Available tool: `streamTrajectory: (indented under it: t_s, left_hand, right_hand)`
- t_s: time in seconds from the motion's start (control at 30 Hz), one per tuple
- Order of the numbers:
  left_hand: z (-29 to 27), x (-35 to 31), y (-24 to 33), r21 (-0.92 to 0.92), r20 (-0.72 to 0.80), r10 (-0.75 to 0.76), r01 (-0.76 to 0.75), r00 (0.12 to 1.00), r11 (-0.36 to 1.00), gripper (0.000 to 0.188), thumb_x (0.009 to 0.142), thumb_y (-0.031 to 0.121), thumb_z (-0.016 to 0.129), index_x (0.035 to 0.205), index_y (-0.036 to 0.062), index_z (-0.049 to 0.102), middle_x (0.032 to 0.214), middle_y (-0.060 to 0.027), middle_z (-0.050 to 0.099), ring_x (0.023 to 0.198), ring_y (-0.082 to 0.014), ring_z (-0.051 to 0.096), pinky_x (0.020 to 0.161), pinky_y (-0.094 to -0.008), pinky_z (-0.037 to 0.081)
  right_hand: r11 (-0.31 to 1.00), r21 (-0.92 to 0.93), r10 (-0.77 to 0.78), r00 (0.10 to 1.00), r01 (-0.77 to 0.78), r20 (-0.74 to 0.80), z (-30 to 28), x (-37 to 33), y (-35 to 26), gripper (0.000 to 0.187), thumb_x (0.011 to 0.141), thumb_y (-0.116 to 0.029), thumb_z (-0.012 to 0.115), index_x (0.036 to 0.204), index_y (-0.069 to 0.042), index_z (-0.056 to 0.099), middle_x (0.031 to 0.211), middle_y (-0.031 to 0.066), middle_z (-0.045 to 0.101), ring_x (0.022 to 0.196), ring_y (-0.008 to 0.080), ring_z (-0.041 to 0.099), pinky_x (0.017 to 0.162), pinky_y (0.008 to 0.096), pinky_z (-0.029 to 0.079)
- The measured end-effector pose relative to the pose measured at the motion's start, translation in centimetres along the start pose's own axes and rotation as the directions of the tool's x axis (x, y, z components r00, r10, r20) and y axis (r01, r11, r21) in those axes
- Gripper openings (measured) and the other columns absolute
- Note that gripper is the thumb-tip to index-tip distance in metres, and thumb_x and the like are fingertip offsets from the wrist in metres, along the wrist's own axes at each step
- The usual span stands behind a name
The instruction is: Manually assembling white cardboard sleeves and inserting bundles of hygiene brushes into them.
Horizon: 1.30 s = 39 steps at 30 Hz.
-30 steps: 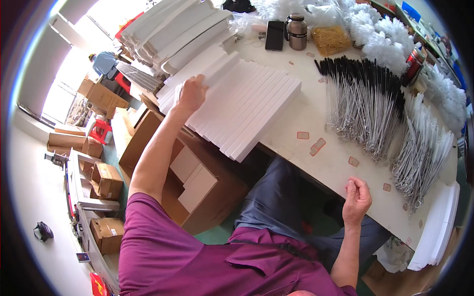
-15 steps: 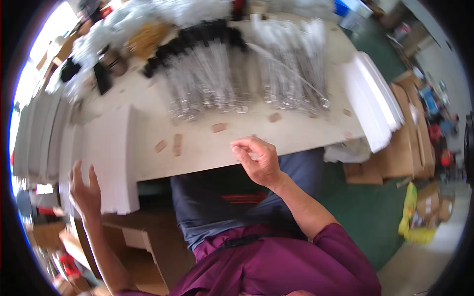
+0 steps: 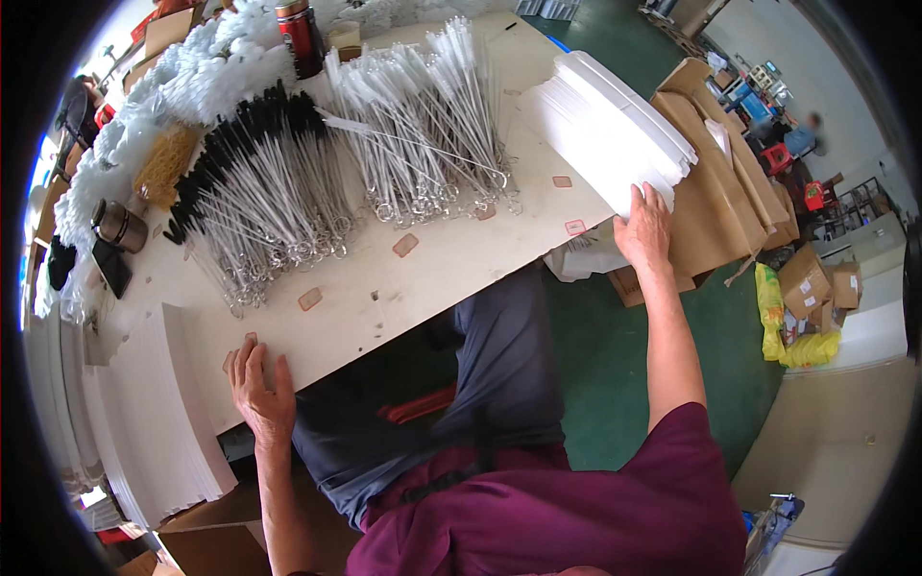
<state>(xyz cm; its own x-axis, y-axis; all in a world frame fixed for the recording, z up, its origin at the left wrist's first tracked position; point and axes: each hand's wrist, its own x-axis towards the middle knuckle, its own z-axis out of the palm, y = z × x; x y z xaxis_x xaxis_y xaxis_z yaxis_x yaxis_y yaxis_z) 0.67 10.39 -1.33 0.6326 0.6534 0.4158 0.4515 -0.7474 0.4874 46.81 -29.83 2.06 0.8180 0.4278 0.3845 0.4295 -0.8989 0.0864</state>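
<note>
My left hand (image 3: pixel 261 398) rests at the table's front edge on the left, fingers apart, holding nothing. It is just right of a stack of white folded card sleeves (image 3: pixel 154 413). On the right, my right hand (image 3: pixel 645 230) lays its outstretched fingers on the near corner of another stack of white sleeves (image 3: pixel 615 125). Whether it pinches a sheet is not shown. Between the hands, farther back, lie a fan of black-tipped wire brushes (image 3: pixel 264 182) and a pile of white-tipped wire brushes (image 3: pixel 423 125), their looped ends toward me.
Bagged white bristly goods (image 3: pixel 230 62) heap along the back left. Nearby are yellow strands (image 3: pixel 165 163), a dark jar (image 3: pixel 120 226), a phone (image 3: pixel 111 267) and a red-black flask (image 3: pixel 300 38). An open cardboard box (image 3: pixel 715 173) stands beyond the right edge. Small reddish-edged patches (image 3: pixel 405 245) dot the tabletop.
The view has swung to the right. My right hand has gone from the table's middle front to the right stack. My left hand has moved from the left stack to the table edge.
</note>
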Motion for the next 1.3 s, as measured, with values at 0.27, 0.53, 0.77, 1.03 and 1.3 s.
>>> streamTrajectory:
  t_s: [0.27, 0.53, 0.77, 1.03, 1.3]
  left_hand:
    - [0.8, 0.1, -1.1, 0.136, -0.062, 0.171, -0.161, 0.983, 0.978, 0.026, 0.087, 0.001, 0.07, 0.112, -0.0032, 0.067, 0.131, -0.0206, 0.068, 0.121, -0.0423, 0.062, 0.111, -0.053, 0.045]
    - [0.8, -0.4, -1.6, 0.154, -0.078, 0.176, -0.163, 0.981, 0.974, 0.025, 0.089, 0.001, 0.066, 0.113, -0.0059, 0.067, 0.13, -0.0239, 0.068, 0.122, -0.045, 0.061, 0.111, -0.0525, 0.044]
    - [1.2, 0.0, -1.1, 0.158, -0.094, 0.188, -0.172, 0.978, 0.972, 0.023, 0.089, 0.002, 0.066, 0.111, -0.0053, 0.067, 0.127, -0.0241, 0.069, 0.119, -0.0455, 0.062, 0.11, -0.053, 0.045]
    - [-1.6, -0.7, 3.6, 0.047, -0.083, 0.29, -0.287, 0.953, 0.957, 0.031, 0.084, 0.003, 0.071, 0.115, -0.0012, 0.065, 0.12, -0.0231, 0.069, 0.111, -0.0456, 0.065, 0.102, -0.0546, 0.051]
    - [-3.5, 0.4, 10.8, -0.112, 0.193, 0.422, -0.408, 0.886, 0.906, 0.057, 0.074, 0.013, 0.083, 0.126, -0.0019, 0.063, 0.134, -0.0256, 0.062, 0.124, -0.0477, 0.058, 0.109, -0.0568, 0.045]
  right_hand:
    - [0.998, 0.038, 0.047, 0.997, -0.049, 0.059, -0.6, 1.0, 0.8, 0.055, 0.084, -0.015, 0.076, 0.133, 0.004, 0.058, 0.13, 0.0216, 0.061, 0.127, 0.0397, 0.055, 0.111, 0.0487, 0.044]
    - [0.998, 0.059, -0.011, 0.998, 0.015, -0.066, -1.1, 0.4, 0.6, 0.051, 0.083, -0.019, 0.076, 0.127, 0.004, 0.061, 0.122, 0.0228, 0.065, 0.119, 0.0401, 0.06, 0.106, 0.0492, 0.047]
    - [0.615, 0.742, 0.274, 0.955, -0.265, 0.114, -2.0, -0.4, -1.0, 0.055, 0.088, -0.024, 0.078, 0.132, 0.005, 0.061, 0.116, 0.018, 0.07, 0.098, 0.0239, 0.069, 0.082, 0.0365, 0.057]
    - [0.432, 0.847, -0.468, 0.88, 0.309, -0.082, -10.7, -5.0, -15.0, 0.062, 0.081, -0.018, 0.087, 0.136, -0.003, 0.061, 0.135, 0.0142, 0.064, 0.12, 0.0279, 0.065, 0.105, 0.0371, 0.051]
    - [0.286, 0.76, -0.82, 0.559, 0.584, -0.12, -9.7, -7.1, -20.7, 0.056, 0.077, -0.014, 0.082, 0.126, 0.004, 0.063, 0.132, 0.0196, 0.06, 0.12, 0.0358, 0.06, 0.106, 0.0427, 0.051]
